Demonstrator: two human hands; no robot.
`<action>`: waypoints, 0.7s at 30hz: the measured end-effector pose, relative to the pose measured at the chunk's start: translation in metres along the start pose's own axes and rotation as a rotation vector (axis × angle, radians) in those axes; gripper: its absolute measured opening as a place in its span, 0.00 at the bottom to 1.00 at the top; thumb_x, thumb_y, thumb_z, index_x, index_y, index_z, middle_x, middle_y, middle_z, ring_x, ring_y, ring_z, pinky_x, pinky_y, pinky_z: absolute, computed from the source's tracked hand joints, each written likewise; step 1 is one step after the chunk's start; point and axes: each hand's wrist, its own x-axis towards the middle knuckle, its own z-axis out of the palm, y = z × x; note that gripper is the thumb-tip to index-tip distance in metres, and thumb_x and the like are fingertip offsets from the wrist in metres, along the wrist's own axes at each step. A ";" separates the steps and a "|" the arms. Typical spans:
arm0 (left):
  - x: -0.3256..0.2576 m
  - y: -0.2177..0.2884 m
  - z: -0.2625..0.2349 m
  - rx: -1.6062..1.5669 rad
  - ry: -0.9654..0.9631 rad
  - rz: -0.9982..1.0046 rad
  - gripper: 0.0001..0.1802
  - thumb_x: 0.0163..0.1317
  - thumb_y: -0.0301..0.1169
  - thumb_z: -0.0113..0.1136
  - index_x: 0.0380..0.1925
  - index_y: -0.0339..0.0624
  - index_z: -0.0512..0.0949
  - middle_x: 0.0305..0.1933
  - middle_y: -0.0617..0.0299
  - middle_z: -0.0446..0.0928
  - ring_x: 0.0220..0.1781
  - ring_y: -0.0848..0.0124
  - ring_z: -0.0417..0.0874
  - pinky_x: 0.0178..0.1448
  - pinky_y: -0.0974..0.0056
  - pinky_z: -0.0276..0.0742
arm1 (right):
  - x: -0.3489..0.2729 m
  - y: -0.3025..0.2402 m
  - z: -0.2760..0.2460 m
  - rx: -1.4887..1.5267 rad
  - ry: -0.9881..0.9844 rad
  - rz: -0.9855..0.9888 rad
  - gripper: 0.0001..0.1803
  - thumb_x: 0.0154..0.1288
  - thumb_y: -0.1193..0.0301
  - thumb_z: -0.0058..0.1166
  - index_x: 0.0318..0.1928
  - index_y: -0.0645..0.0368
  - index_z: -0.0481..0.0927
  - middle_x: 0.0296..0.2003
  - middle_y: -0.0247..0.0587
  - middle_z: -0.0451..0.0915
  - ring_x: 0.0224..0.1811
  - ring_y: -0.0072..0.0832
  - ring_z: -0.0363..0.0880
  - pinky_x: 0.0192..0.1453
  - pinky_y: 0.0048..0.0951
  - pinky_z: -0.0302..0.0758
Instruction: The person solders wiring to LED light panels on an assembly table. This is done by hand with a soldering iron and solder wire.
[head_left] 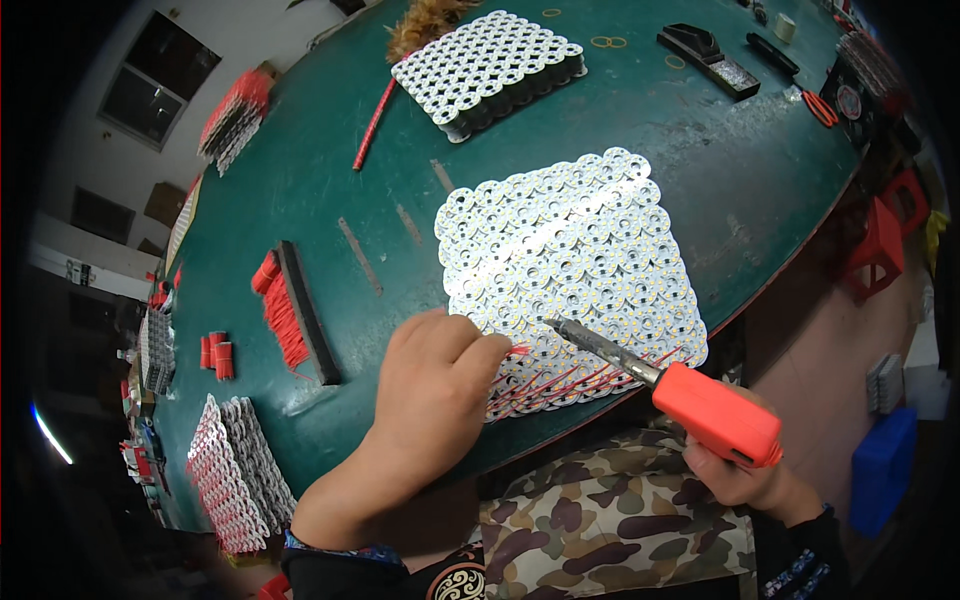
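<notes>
Pinching a red wire [519, 350] at the panel of round white boards [570, 270], the left hand [435, 385] is nearer (right hand [745, 470] grips the soldering iron [670, 385], its tip pointing up-left toward that wire).

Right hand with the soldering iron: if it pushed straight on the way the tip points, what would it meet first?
Probably the sheet of round white LED boards: the soldering iron in the right hand aims up-left, its tip just over the near rows. Height above them is unclear.

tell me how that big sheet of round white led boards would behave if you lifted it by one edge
The sheet of round white boards would likely stay fairly stiff, since the discs look joined in one flat panel. It probably feels light, being thin. The red wires along its near edge would likely flop and snag.
</notes>
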 end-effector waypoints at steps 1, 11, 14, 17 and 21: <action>0.001 0.001 0.003 0.000 0.001 0.000 0.10 0.51 0.25 0.61 0.35 0.44 0.82 0.31 0.60 0.74 0.37 0.59 0.79 0.56 0.50 0.77 | 0.000 0.001 0.000 -0.011 0.005 -0.002 0.28 0.54 0.76 0.69 0.56 0.69 0.76 0.50 0.52 0.83 0.47 0.44 0.86 0.51 0.40 0.83; 0.003 0.004 0.019 0.031 -0.039 0.049 0.13 0.49 0.21 0.64 0.37 0.43 0.83 0.32 0.61 0.77 0.38 0.58 0.81 0.56 0.49 0.77 | 0.010 0.002 0.006 0.121 0.015 -0.003 0.32 0.53 0.77 0.71 0.58 0.71 0.73 0.47 0.55 0.85 0.38 0.44 0.89 0.42 0.36 0.85; 0.005 0.004 0.017 0.028 -0.063 0.047 0.13 0.49 0.21 0.64 0.37 0.43 0.83 0.32 0.60 0.77 0.38 0.57 0.81 0.55 0.49 0.77 | 0.011 0.003 0.006 0.129 0.026 -0.024 0.32 0.53 0.77 0.71 0.58 0.72 0.73 0.47 0.55 0.85 0.39 0.43 0.89 0.42 0.36 0.85; 0.005 0.005 0.017 0.032 -0.084 0.044 0.13 0.48 0.21 0.64 0.37 0.43 0.83 0.32 0.60 0.77 0.39 0.57 0.81 0.56 0.49 0.77 | 0.011 0.002 0.005 0.101 0.021 -0.026 0.32 0.53 0.78 0.71 0.58 0.72 0.73 0.47 0.56 0.85 0.38 0.42 0.89 0.42 0.36 0.84; 0.006 0.005 0.016 0.021 -0.089 0.038 0.14 0.47 0.20 0.64 0.37 0.42 0.83 0.32 0.59 0.77 0.39 0.56 0.81 0.56 0.48 0.77 | 0.014 -0.002 0.003 0.112 0.009 -0.010 0.32 0.52 0.78 0.71 0.58 0.72 0.74 0.47 0.56 0.85 0.38 0.42 0.89 0.41 0.35 0.84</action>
